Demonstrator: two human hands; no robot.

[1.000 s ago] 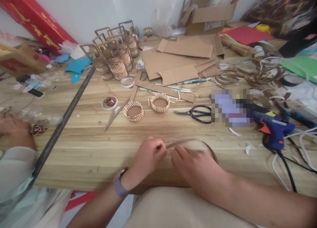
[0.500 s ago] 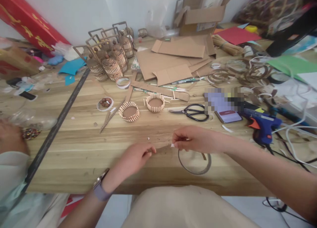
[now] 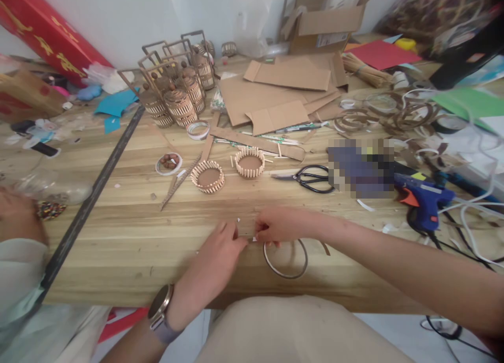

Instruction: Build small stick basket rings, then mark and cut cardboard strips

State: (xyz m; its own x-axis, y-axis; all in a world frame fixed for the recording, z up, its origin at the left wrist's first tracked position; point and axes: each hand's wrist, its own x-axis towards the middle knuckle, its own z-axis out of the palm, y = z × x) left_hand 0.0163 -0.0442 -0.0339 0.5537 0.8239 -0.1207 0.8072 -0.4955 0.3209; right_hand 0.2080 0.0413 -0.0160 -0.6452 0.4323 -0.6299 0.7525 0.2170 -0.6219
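My left hand (image 3: 220,252), a watch (image 3: 160,303) on its wrist, is closed with its fingertips pinching one end of a thin brown strip (image 3: 249,239). Close beside it, my right hand (image 3: 281,224) pinches the strip too, where a small white bit shows at the fingertips. Below the right fingers hangs a thin ring (image 3: 289,277), which looks like a coil of the same strip; the fingers cover its top. A short brown piece (image 3: 325,248) lies just right of the ring. Farther off are two round stick-walled baskets (image 3: 207,177) and black-handled scissors (image 3: 315,179).
A blue glue gun (image 3: 427,200) with cables lies right, near a blurred-out phone (image 3: 356,168). Cardboard sheets (image 3: 275,103), coiled strips (image 3: 409,116) and lantern-like pieces (image 3: 181,105) with handles stand behind. Another person's hand (image 3: 19,216) rests at the left, beyond a black strip (image 3: 94,195).
My right hand has moved left with the ring, narrowing the gap to my left hand. The left hand has turned palm down and the short brown piece now lies outside the ring.
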